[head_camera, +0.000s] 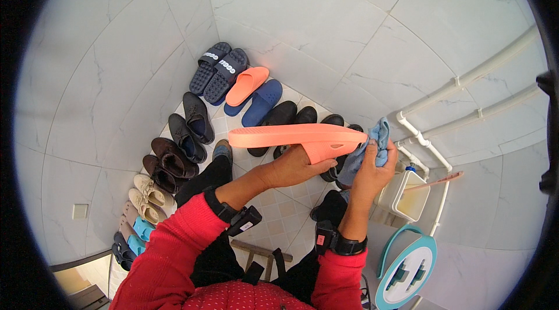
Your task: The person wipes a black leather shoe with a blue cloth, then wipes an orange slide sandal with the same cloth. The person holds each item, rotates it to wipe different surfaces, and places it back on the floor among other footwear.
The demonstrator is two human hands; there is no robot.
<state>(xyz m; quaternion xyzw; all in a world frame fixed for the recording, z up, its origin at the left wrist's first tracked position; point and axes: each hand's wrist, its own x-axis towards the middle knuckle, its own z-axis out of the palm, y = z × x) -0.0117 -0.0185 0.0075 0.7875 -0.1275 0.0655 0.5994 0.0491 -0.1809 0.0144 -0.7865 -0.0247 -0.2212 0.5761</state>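
Observation:
An orange slide sandal [292, 136] is held sole-side up-edge across the middle of the view. My left hand [295, 165] grips it, the fingers inside the strap and the thumb along the strap's outside. At the sandal's right end, my right hand [375, 165] pinches a bunched blue cloth [381, 135] that touches the tip; part of the cloth hangs down behind the hand. A matching orange sandal [247, 86] lies on the floor by the wall, resting over a blue slipper [267, 99].
Along the walls stand dark slides [225, 75], black shoes [196, 117], brown shoes [172, 159] and beige shoes [150, 198]. At right are a white plastic container [404, 198] with a pink-handled tool, a teal-and-white bucket [408, 266] and white pipes [421, 137]. A wooden stool [262, 251] is below me.

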